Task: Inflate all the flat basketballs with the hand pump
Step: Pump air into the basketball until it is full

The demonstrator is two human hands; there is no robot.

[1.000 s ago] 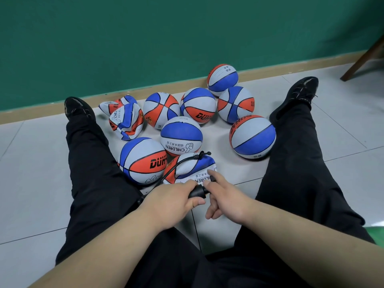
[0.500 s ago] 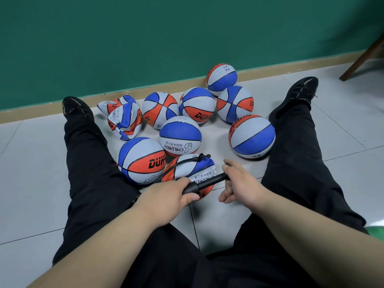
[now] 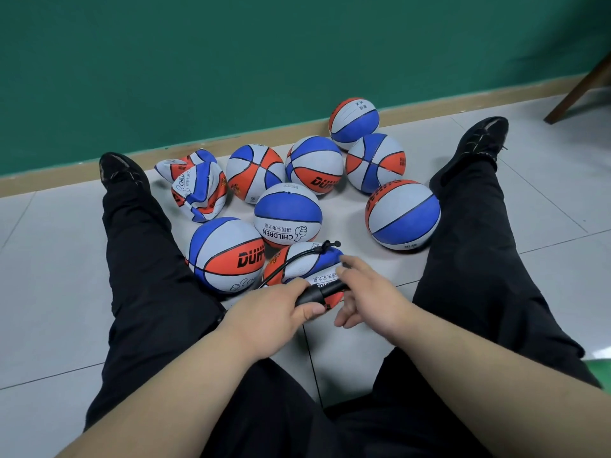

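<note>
Pump [image 3: 318,293] — axis left-right, handle rightward | left hand [image 3: 271,314], right hand [image 3: 375,297] gripping

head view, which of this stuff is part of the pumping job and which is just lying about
In the job: hand pump, its hose, the part-flat ball under it, two crumpled flat balls, left hand, right hand.
Lying about: seven round balls, chair leg.

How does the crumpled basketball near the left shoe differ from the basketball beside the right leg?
The crumpled basketball is collapsed and creased; the basketball beside the right leg is round and smooth. The crumpled one looks smaller than the round one. Both have blue, orange and pale grey panels with black seams and lie on the tiled floor.
</note>
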